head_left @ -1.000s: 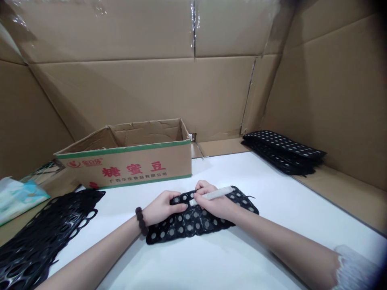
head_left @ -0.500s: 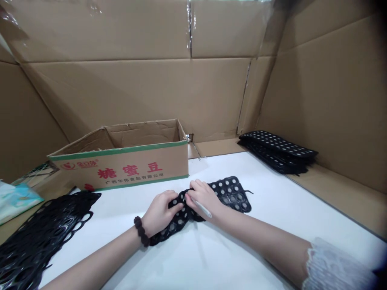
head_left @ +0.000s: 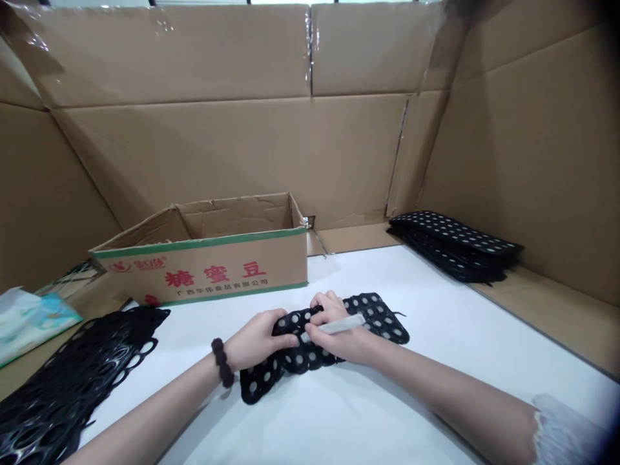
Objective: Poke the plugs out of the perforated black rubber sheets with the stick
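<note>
A black rubbery sheet [head_left: 300,360] with rows of pale round spots lies across the white table, bent up a little in its middle. My left hand [head_left: 256,339] grips its left part, thumb on top and fingers behind the far edge. In my right hand [head_left: 334,329] is a slim white pen-like tool [head_left: 346,323], its tip touching the sheet near my left thumb. The fingers of that hand also rest on the sheet. Past it, the sheet's right end [head_left: 380,316] lies flat, with a thin black strand sticking out at the corner.
An open cardboard box [head_left: 232,261] with red lettering stands behind my hands. Black sheets with ring-shaped holes [head_left: 72,374] lie at the left, beside a soft tissue packet [head_left: 36,323]. A stack of black dotted sheets [head_left: 455,245] sits at the back right. Cardboard walls [head_left: 242,148] surround the table.
My right hand has turned, so the white tool now points left with its tip on the sheet. The sheet's middle is less bunched. The whole view has shifted slightly.
</note>
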`<state>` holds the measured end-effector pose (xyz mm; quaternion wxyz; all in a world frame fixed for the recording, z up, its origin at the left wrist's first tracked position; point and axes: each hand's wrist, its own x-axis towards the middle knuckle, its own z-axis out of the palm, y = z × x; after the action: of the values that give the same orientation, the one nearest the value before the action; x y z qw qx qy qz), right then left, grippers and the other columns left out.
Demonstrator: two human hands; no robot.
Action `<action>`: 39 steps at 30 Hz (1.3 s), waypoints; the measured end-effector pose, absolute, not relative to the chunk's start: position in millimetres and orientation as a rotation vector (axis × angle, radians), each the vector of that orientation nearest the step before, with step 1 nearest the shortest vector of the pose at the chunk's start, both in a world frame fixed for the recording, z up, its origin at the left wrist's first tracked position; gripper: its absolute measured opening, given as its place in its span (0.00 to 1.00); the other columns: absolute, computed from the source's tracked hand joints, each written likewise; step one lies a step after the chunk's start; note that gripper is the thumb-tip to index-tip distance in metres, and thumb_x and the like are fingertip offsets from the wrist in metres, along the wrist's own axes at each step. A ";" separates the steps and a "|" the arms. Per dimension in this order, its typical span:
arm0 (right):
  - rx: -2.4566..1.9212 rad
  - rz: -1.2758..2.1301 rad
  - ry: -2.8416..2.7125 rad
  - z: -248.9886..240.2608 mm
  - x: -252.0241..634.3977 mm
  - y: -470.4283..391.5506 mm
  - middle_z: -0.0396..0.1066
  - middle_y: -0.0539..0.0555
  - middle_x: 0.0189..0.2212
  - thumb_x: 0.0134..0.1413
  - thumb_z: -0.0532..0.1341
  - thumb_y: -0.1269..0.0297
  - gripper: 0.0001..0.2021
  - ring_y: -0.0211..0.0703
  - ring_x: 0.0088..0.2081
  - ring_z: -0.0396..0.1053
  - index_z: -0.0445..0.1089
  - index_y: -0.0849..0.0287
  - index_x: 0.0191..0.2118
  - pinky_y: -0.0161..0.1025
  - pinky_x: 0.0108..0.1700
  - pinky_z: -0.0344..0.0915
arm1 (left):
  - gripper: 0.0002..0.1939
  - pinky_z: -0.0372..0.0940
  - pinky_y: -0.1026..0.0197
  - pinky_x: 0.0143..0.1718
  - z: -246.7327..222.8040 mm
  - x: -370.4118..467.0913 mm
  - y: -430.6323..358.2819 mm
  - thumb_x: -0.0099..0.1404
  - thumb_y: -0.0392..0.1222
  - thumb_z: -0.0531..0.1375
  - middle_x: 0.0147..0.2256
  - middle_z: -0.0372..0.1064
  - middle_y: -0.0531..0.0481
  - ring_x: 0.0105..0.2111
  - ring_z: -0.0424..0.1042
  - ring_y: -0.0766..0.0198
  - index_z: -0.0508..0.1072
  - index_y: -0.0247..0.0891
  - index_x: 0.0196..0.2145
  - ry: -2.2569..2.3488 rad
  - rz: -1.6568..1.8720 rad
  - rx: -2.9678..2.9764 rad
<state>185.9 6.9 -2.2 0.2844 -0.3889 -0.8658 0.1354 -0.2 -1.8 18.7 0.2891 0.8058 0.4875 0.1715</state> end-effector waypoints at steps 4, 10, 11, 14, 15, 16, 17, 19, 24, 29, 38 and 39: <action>-1.044 0.325 -2.325 -4.4 185.0 5.0 0.57 0.52 0.33 0.50 0.53 0.67 0.16 0.42 0.39 0.52 0.62 0.61 0.14 0.42 0.41 0.53 | 0.08 0.56 0.65 0.26 20.0 -0.1 -4.6 0.51 0.44 0.55 0.27 0.68 0.53 0.27 0.65 0.62 0.66 0.36 0.27 1.364 0.349 2.124; -1.013 0.216 -2.348 -3.1 183.7 -0.5 0.57 0.52 0.34 0.50 0.53 0.67 0.13 0.42 0.40 0.52 0.64 0.60 0.18 0.43 0.41 0.52 | 0.06 0.54 0.64 0.24 12.6 6.3 -13.3 0.51 0.40 0.53 0.24 0.68 0.51 0.25 0.65 0.62 0.65 0.36 0.23 1.512 0.412 2.087; -1.007 0.198 -2.355 -3.1 183.4 -1.7 0.58 0.52 0.34 0.50 0.53 0.67 0.12 0.43 0.40 0.52 0.64 0.60 0.19 0.43 0.42 0.52 | 0.05 0.55 0.64 0.24 11.9 7.1 -14.6 0.51 0.40 0.52 0.24 0.68 0.51 0.25 0.65 0.61 0.65 0.36 0.23 1.536 0.432 2.073; -0.982 0.147 -2.377 -4.1 182.4 -4.7 0.58 0.53 0.36 0.50 0.52 0.67 0.11 0.44 0.41 0.51 0.65 0.60 0.21 0.44 0.44 0.51 | 0.05 0.55 0.63 0.26 10.9 9.3 -17.7 0.52 0.39 0.52 0.25 0.68 0.49 0.27 0.66 0.60 0.65 0.36 0.24 1.583 0.486 2.049; -0.973 0.132 -2.386 -4.9 182.0 -5.2 0.58 0.54 0.36 0.51 0.52 0.66 0.10 0.44 0.42 0.52 0.65 0.60 0.22 0.44 0.44 0.50 | 0.05 0.56 0.63 0.27 10.7 10.1 -18.4 0.52 0.39 0.51 0.25 0.68 0.49 0.27 0.66 0.60 0.65 0.36 0.25 1.592 0.496 2.040; -0.974 0.112 -2.392 -5.9 181.2 -5.4 0.59 0.54 0.36 0.51 0.52 0.66 0.10 0.44 0.42 0.52 0.65 0.60 0.22 0.44 0.44 0.50 | 0.05 0.56 0.63 0.28 10.3 11.0 -18.9 0.52 0.38 0.51 0.26 0.68 0.48 0.28 0.66 0.60 0.65 0.36 0.25 1.602 0.506 2.030; -0.983 0.083 -2.400 -7.2 180.1 -5.0 0.59 0.54 0.36 0.51 0.52 0.66 0.10 0.44 0.42 0.52 0.65 0.59 0.23 0.44 0.44 0.50 | 0.05 0.56 0.62 0.28 9.6 12.1 -19.2 0.53 0.38 0.51 0.26 0.68 0.48 0.28 0.66 0.60 0.65 0.36 0.25 1.617 0.517 2.018; -1.030 -0.015 -2.412 -10.5 176.8 -3.0 0.59 0.56 0.36 0.52 0.51 0.65 0.09 0.46 0.41 0.53 0.65 0.59 0.26 0.45 0.42 0.51 | 0.06 0.56 0.62 0.28 7.4 14.3 -18.9 0.54 0.39 0.50 0.27 0.68 0.47 0.29 0.66 0.59 0.64 0.36 0.24 1.655 0.537 1.989; -1.172 -0.241 -2.399 -15.9 167.2 6.2 0.58 0.58 0.34 0.52 0.51 0.64 0.08 0.49 0.39 0.53 0.65 0.59 0.29 0.43 0.38 0.51 | 0.07 0.57 0.62 0.29 1.1 17.7 -15.6 0.56 0.40 0.49 0.28 0.68 0.46 0.29 0.65 0.60 0.64 0.36 0.26 1.691 0.627 1.946; -1.187 -0.288 -2.389 -10.3 168.1 11.5 0.58 0.57 0.33 0.53 0.51 0.64 0.08 0.47 0.38 0.53 0.64 0.58 0.29 0.41 0.37 0.51 | 0.08 0.58 0.63 0.29 10.0 14.9 -13.1 0.55 0.42 0.51 0.27 0.67 0.48 0.28 0.65 0.62 0.65 0.34 0.28 1.485 0.631 1.793; -1.061 0.403 -2.358 12.3 189.9 12.0 0.59 0.52 0.30 0.53 0.51 0.65 0.15 0.42 0.39 0.56 0.62 0.59 0.18 0.40 0.41 0.55 | 0.09 0.57 0.64 0.29 21.4 4.8 -6.1 0.53 0.43 0.54 0.27 0.65 0.52 0.27 0.63 0.65 0.65 0.34 0.30 1.257 0.495 1.660; -1.045 0.503 -2.311 13.1 192.1 12.3 0.60 0.52 0.32 0.53 0.50 0.65 0.16 0.41 0.40 0.56 0.62 0.59 0.17 0.40 0.43 0.55 | 0.09 0.57 0.63 0.29 20.3 3.9 -4.7 0.53 0.43 0.54 0.27 0.65 0.52 0.27 0.64 0.64 0.65 0.34 0.29 1.297 0.473 1.716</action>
<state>192.1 12.3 13.1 0.2742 -0.3888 -0.8594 0.1872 3.9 -4.7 20.3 0.4528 0.6947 0.5251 0.1914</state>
